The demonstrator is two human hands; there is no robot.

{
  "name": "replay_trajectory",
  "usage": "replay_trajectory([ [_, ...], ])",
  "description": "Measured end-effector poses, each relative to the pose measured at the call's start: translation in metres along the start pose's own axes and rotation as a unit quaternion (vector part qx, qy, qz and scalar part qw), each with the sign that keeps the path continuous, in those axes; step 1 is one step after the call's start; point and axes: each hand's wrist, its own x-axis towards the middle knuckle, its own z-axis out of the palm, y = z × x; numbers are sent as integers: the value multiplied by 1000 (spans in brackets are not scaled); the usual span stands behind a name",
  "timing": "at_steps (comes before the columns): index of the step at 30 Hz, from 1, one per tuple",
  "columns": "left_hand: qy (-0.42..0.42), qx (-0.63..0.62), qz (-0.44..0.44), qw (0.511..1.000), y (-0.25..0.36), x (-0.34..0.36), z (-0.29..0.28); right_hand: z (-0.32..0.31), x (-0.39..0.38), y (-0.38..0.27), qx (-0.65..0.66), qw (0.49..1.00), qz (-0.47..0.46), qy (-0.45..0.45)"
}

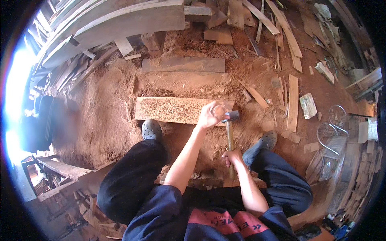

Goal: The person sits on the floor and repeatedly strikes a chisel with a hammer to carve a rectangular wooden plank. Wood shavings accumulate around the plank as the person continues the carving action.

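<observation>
Soft dark shirt (155,215) cloth with a red band (199,217) comes nearest, then matt black trousers (130,180) and rounded, perforated grey clogs (152,129). The right hand (233,157) has its grip wrapped round the slim, yellowish-brown handle of a hammer (230,138); the blunt metal head sits close beside the left hand (211,115). That hand's grip is curled over the right part of a rectangular wooden board (169,109); whether it pinches anything, I cannot tell. Between the clogs and a dusty plank (183,65), the board lies on the crumbly, reddish-brown floor (100,116), its pale face densely pitted, smoother toward the right end.
</observation>
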Motion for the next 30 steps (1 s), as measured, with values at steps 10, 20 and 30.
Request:
replay_trajectory([
  [10,39,-68,-60,995,-28,4,-8,-3,-27,-6,73,991,-107,15],
  [20,37,-61,-57,996,-25,2,-4,-49,-179,-116,137,862,-468,140],
  [30,15,-131,-51,990,-32,3,4,-26,-104,-93,-318,860,-307,257],
])
